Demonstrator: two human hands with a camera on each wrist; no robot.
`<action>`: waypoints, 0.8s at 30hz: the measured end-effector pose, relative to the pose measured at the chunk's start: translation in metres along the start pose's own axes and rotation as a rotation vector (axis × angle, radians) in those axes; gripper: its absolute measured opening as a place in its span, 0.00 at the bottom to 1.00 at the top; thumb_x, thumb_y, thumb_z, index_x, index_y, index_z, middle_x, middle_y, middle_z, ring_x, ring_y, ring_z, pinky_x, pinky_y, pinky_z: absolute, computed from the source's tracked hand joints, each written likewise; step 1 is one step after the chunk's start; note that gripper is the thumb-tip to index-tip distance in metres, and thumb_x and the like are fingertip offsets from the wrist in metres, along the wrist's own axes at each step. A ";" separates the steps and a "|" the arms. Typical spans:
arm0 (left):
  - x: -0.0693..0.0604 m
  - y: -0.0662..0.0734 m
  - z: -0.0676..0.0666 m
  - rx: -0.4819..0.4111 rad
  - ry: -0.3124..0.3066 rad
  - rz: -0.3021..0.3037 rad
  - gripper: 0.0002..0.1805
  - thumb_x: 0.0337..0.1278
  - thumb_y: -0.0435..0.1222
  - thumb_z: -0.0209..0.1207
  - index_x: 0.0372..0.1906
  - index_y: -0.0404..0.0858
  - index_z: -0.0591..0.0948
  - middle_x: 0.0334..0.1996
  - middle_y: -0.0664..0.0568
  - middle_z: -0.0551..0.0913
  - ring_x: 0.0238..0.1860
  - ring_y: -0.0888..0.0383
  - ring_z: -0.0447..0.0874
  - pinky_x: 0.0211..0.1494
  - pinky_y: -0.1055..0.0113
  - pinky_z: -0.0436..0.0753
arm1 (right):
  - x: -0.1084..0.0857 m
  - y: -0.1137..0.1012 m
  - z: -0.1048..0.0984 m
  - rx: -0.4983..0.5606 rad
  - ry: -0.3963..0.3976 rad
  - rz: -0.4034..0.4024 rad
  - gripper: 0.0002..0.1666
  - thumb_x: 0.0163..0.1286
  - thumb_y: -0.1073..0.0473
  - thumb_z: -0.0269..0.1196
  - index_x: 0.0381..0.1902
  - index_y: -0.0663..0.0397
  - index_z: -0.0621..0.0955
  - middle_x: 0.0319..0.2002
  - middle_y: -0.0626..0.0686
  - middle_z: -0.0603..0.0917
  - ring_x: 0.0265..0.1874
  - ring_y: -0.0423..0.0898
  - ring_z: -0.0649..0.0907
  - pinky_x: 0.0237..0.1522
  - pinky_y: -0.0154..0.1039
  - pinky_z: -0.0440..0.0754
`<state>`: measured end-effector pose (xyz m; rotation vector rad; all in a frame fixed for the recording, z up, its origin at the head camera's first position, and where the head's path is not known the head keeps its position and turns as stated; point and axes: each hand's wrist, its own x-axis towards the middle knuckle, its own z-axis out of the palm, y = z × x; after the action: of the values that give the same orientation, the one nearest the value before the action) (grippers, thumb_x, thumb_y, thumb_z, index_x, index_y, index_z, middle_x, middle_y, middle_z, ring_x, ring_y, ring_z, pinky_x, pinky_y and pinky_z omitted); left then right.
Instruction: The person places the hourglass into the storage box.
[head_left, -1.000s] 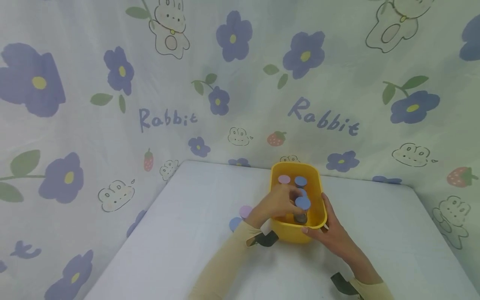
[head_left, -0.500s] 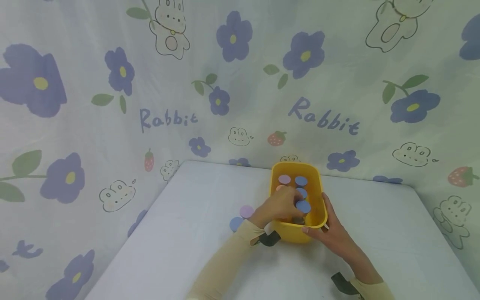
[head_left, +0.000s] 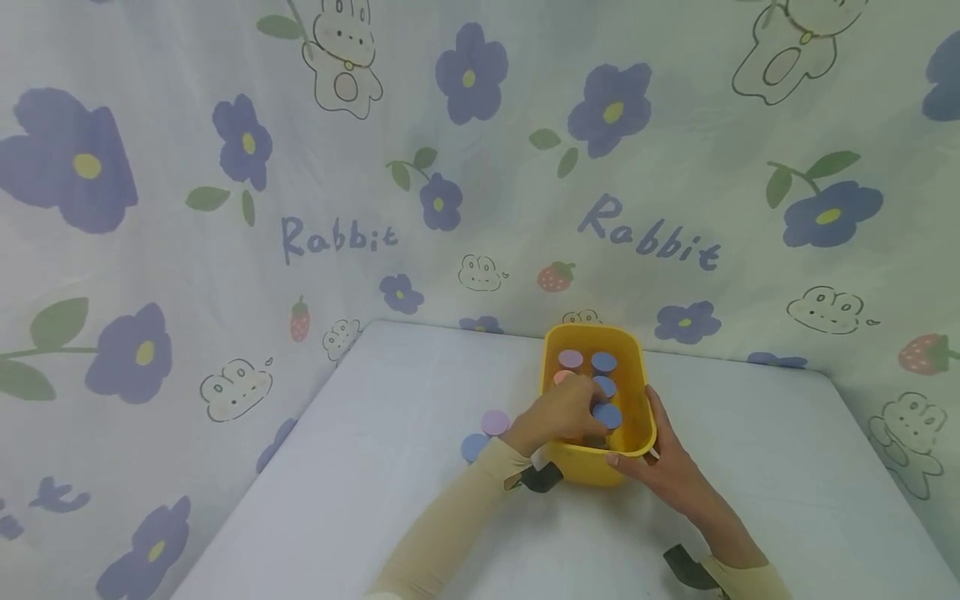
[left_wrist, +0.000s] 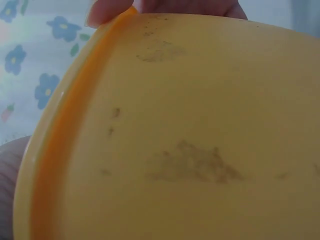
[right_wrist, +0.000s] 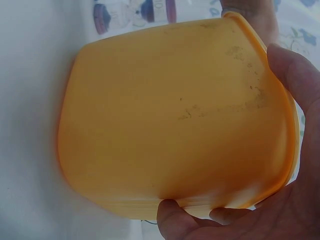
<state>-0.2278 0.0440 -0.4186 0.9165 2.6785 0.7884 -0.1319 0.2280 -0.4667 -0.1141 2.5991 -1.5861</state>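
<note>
A yellow plastic bin (head_left: 585, 465) stands on the white table with several round-lidded containers inside. The left hand (head_left: 564, 408) reaches over the bin's near left side, its fingers curled at a blue-lidded container (head_left: 607, 416) whose lower part is partly hidden. Behind it are two more blue lids (head_left: 603, 362), a purple lid (head_left: 570, 359) and a pink lid (head_left: 564, 377) half covered by the hand. At the bin's near right corner, the right hand (head_left: 675, 473) grips the rim, thumb in front. The right wrist view shows its fingers (right_wrist: 172, 220) against the bin wall (right_wrist: 165, 115).
Left of the bin, outside it, stand a purple-lidded container (head_left: 495, 422) and a blue-lidded container (head_left: 474, 447), partly behind the left sleeve. A patterned cloth with flowers and rabbits (head_left: 480, 167) hangs behind the table (head_left: 360, 467).
The left hand has lowered slightly inside the bin with the blue-lidded container, uncovering part of the pink lid. The right hand and the bin have stayed in place.
</note>
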 end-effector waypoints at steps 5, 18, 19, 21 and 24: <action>0.000 0.000 0.000 0.027 -0.009 0.041 0.10 0.53 0.38 0.75 0.30 0.43 0.82 0.19 0.59 0.75 0.22 0.65 0.72 0.25 0.78 0.75 | 0.000 0.000 0.000 -0.014 0.005 0.003 0.71 0.68 0.43 0.70 0.82 0.29 0.28 0.85 0.62 0.42 0.80 0.68 0.57 0.74 0.62 0.64; 0.001 0.000 0.003 -0.008 -0.041 0.024 0.09 0.57 0.37 0.73 0.31 0.43 0.82 0.20 0.58 0.73 0.24 0.65 0.74 0.26 0.77 0.76 | -0.001 -0.001 -0.001 -0.012 0.002 -0.007 0.71 0.68 0.44 0.70 0.82 0.31 0.27 0.85 0.62 0.41 0.80 0.69 0.56 0.74 0.62 0.63; 0.001 0.000 0.003 -0.002 -0.041 0.018 0.09 0.57 0.38 0.73 0.31 0.43 0.81 0.20 0.58 0.73 0.24 0.65 0.74 0.26 0.77 0.76 | -0.001 -0.001 0.000 -0.009 0.001 -0.011 0.71 0.69 0.44 0.70 0.82 0.31 0.27 0.85 0.62 0.41 0.80 0.69 0.56 0.74 0.62 0.63; 0.000 0.000 0.003 0.006 -0.044 0.004 0.09 0.58 0.38 0.72 0.33 0.43 0.81 0.21 0.58 0.73 0.25 0.65 0.75 0.27 0.78 0.76 | -0.001 -0.002 0.000 -0.001 0.000 -0.015 0.70 0.69 0.44 0.70 0.82 0.32 0.27 0.85 0.62 0.40 0.80 0.69 0.55 0.74 0.63 0.62; -0.001 0.001 0.003 0.020 -0.042 -0.009 0.09 0.59 0.39 0.72 0.36 0.43 0.81 0.23 0.59 0.75 0.26 0.65 0.76 0.29 0.79 0.77 | -0.001 -0.004 0.000 0.008 -0.002 -0.016 0.70 0.69 0.45 0.69 0.82 0.33 0.27 0.85 0.62 0.39 0.80 0.70 0.55 0.75 0.63 0.62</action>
<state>-0.2259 0.0449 -0.4205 0.9141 2.6570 0.7335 -0.1305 0.2262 -0.4635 -0.1366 2.5970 -1.6005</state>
